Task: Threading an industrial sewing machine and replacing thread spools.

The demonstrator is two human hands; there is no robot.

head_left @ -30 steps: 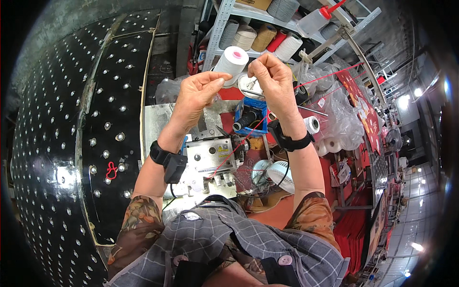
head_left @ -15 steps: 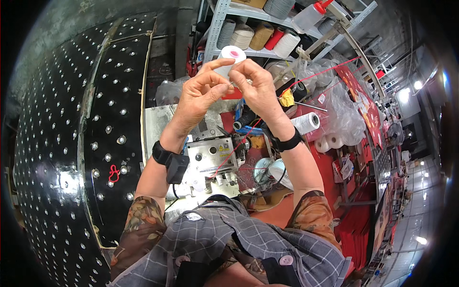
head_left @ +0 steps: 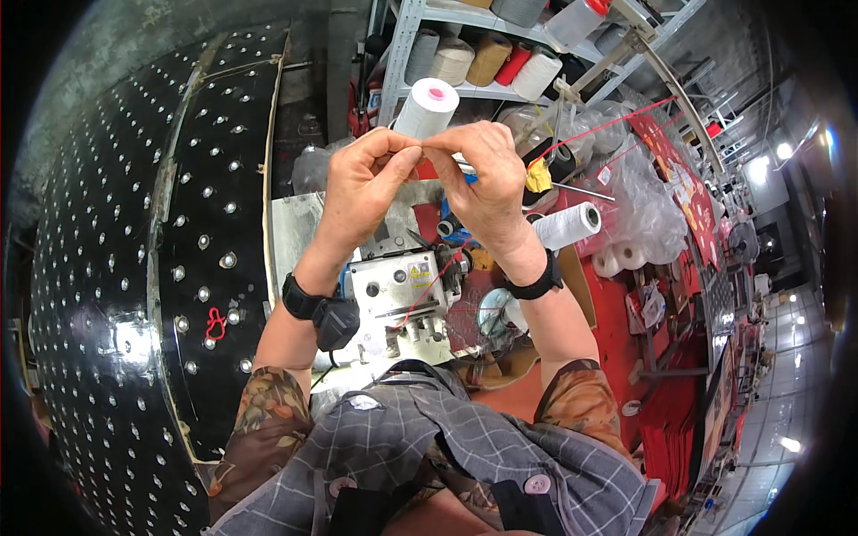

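My left hand (head_left: 368, 183) and my right hand (head_left: 483, 174) are raised in front of me, fingertips meeting. Both pinch with thumb and forefinger; whatever lies between the tips is too fine to make out. Just beyond my fingers stands a white cone of thread (head_left: 426, 105) with a pink core. Beneath my hands is a metal sewing machine (head_left: 393, 284) on a pale worktop. A red thread (head_left: 617, 121) runs from the upper right behind my right hand and down to the machine. To the right of my right wrist another white thread cone (head_left: 568, 226) lies tilted.
A black table with rows of shiny studs (head_left: 204, 241) fills the left; a red cord loop (head_left: 215, 323) lies on it. Ahead, a metal shelf (head_left: 404, 62) carries cones of yarn. Clear plastic bags (head_left: 639, 214) and a metal arm (head_left: 657, 67) are on the right.
My hands have come together so that the fingertips now touch. They have dropped slightly, leaving more of the white cone behind them in sight.
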